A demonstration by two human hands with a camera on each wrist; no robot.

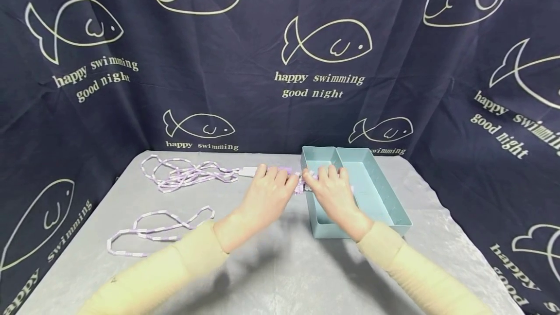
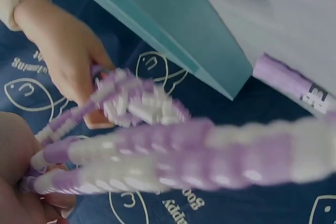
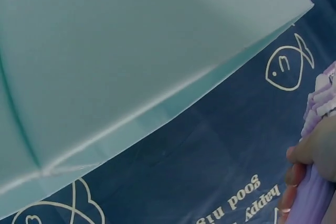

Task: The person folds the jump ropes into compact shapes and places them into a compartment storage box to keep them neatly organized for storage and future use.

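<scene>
Beaded rope (image 2: 247,163), strands in left hand (image 1: 269,192), purple handle (image 3: 312,202) in right hand (image 1: 334,192).

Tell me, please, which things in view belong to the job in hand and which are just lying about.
Seemingly in the job:
beaded rope, in the left grip
purple handle, in the right grip
teal tray, near the right grip

Seemingly lying about:
back-left rope pile
front-left rope loop, perhaps part of the beaded rope

My beaded rope (image 2: 247,163) looks like glossy plastic, the box (image 1: 332,231) smooth plastic, the curtain (image 1: 258,111) matt, lightly creased cloth.
</scene>
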